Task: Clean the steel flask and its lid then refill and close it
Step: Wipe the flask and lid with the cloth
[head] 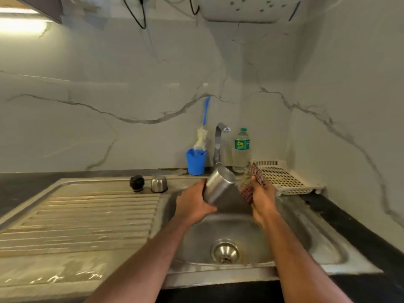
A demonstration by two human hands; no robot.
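Looking left to right, I see a black stopper (137, 183) and a steel cap (159, 183) standing side by side on the sink's drainboard (87, 217). Over the basin (240, 232) my left hand (193, 205) curls round the steel flask (219, 185), tilted under the tap (218, 145). My right hand (262, 200) grips a checked cloth (251, 182) just beside the flask.
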